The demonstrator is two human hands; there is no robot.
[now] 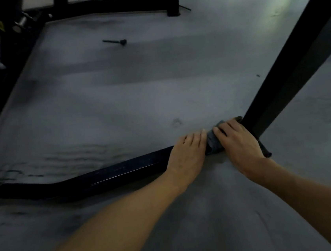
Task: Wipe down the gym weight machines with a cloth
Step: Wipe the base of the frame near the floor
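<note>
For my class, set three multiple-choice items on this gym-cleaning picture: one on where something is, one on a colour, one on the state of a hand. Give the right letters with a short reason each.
1. Where is the cloth?
A. on the low frame bar by the foot of the slanted post
B. on the floor beside the loose pin
C. draped over the far crossbar

2. What colour is the machine frame?
A. white
B. black
C. red

3. How does the left hand lie?
A. raised off the frame, holding a spray bottle
B. in a fist on the floor
C. laid on the bar with its fingers over the far edge

Answers:
1. A: the cloth sits between both hands where the bar meets the slanted post.
2. B: every bar is black against the grey floor.
3. C: the left hand rests on the bar, beside the right hand on the cloth.
</note>
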